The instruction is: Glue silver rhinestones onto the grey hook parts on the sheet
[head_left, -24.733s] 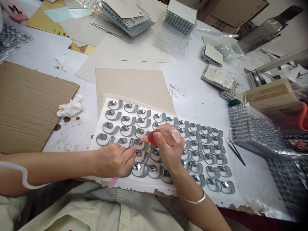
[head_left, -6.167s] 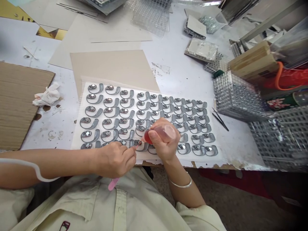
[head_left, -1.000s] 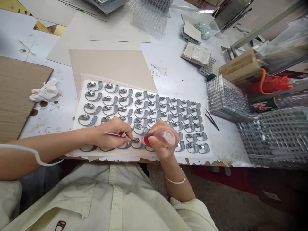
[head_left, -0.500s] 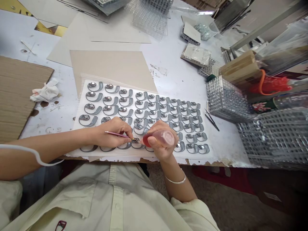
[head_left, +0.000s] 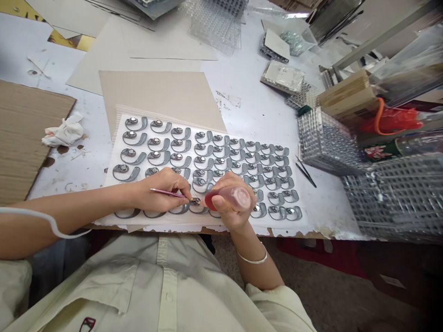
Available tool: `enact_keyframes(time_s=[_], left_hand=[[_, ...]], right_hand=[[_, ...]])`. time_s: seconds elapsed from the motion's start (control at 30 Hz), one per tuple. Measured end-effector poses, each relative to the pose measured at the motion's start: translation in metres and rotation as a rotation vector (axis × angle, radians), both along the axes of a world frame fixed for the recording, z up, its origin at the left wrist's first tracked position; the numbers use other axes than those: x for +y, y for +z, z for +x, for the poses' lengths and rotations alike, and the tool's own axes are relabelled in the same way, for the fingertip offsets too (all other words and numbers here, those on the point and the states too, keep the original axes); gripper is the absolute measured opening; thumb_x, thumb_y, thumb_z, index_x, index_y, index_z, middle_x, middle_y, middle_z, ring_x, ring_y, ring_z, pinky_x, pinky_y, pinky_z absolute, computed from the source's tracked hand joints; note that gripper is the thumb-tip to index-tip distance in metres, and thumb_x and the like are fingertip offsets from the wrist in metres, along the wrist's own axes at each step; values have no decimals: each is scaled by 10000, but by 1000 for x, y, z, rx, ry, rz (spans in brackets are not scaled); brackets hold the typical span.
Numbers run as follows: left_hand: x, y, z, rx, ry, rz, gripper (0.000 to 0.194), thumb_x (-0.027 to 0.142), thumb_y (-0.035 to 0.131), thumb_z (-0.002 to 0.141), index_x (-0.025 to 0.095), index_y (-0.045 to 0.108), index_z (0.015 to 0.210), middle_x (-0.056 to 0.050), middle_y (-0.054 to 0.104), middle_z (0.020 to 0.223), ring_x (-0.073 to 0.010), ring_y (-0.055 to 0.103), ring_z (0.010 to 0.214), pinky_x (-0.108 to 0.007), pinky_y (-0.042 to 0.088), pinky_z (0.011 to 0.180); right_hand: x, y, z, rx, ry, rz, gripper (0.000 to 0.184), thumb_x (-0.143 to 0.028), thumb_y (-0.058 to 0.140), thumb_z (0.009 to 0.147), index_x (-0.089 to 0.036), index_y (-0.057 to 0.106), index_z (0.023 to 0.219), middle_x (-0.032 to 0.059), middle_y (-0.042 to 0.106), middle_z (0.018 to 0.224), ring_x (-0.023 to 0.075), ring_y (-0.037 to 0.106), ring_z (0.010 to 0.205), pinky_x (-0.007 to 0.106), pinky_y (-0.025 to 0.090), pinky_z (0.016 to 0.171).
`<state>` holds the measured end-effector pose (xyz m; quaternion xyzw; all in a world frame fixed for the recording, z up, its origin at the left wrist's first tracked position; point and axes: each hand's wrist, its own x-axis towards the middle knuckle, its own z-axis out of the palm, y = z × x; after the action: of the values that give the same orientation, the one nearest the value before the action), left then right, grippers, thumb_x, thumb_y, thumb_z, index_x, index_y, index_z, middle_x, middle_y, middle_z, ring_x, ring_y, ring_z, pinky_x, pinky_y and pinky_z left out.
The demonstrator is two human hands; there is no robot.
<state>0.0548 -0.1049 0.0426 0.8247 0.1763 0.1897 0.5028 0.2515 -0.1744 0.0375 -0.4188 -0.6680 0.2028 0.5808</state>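
My left hand (head_left: 157,190) pinches a thin pink stick-like tool (head_left: 166,192), its tip by a small dark ornament (head_left: 195,201) in the nearest row. My right hand (head_left: 238,214) is wrapped round a squeeze bottle (head_left: 231,198) with red liquid inside. The bottle's nozzle end points left at the same ornament; whether it touches cannot be made out. Both hands are above a white sheet (head_left: 113,191) with rows of grey curved bands (head_left: 138,160), each with a dark, stone-set head. My hands hide some of the pieces.
Black tweezers (head_left: 306,172) lie right of the sheet. Stacked clear-wrapped trays (head_left: 325,143), a carton (head_left: 346,97) and a red bag (head_left: 391,121) crowd the right. Beige card (head_left: 155,92) lies behind, crumpled tissue (head_left: 64,131) and cardboard (head_left: 27,138) at left. The table's front edge is close to my body.
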Motion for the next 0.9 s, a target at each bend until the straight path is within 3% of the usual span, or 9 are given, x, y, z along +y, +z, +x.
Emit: enact_keyframes(time_s=[0.2, 0.3, 0.4, 0.5, 0.6, 0.73, 0.9], left_hand=[[1, -1, 0, 21, -23, 27, 108, 116, 563, 789, 142, 665, 765, 2, 669, 658, -84, 585, 561, -161, 422, 533], [-2, 1, 0, 10, -16, 98, 119, 117, 550, 796, 140, 666, 783, -8, 679, 669, -84, 577, 546, -166, 417, 521], [-5, 7, -2, -48, 9, 162, 115, 123, 555, 815, 140, 667, 795, -13, 689, 679, -77, 569, 520, -166, 416, 507], [-4, 16, -5, -49, 60, 212, 83, 147, 591, 833, 148, 672, 811, -13, 703, 709, -83, 602, 551, -162, 438, 517], [0, 22, -3, -36, 139, 360, 56, 145, 606, 836, 150, 661, 845, -15, 714, 743, -96, 644, 604, -162, 472, 544], [2, 20, 8, -85, 161, 572, 111, 101, 555, 837, 133, 612, 927, -30, 718, 794, -122, 679, 678, -183, 521, 570], [-5, 8, 14, -45, 144, 786, 148, 71, 473, 850, 135, 574, 937, -48, 711, 840, -113, 678, 686, -168, 542, 540]], right_hand=[[2, -3, 1, 25, -32, -19, 146, -314, 675, 783, -219, 602, 699, -7, 590, 590, 144, 526, 517, 317, 442, 479], [8, 2, 10, 175, -158, -21, 249, -437, 618, 816, -240, 573, 670, -19, 542, 562, 131, 508, 485, 278, 400, 412], [15, 17, 27, 355, -242, -138, 300, -506, 572, 826, -249, 550, 674, -24, 512, 592, 101, 493, 445, 231, 330, 344], [25, 33, 47, 485, -215, -349, 349, -580, 577, 791, -239, 565, 716, -13, 525, 666, 79, 485, 425, 225, 298, 310], [39, 41, 58, 579, -190, -464, 393, -626, 613, 736, -240, 562, 786, -15, 528, 674, 75, 487, 414, 224, 257, 296], [56, 39, 53, 638, -144, -529, 358, -541, 682, 702, -247, 506, 805, -30, 553, 679, 110, 582, 476, 206, 272, 300], [62, 28, 41, 612, -14, -552, 283, -398, 706, 721, -258, 491, 841, -43, 614, 669, 141, 646, 557, 191, 340, 322]])
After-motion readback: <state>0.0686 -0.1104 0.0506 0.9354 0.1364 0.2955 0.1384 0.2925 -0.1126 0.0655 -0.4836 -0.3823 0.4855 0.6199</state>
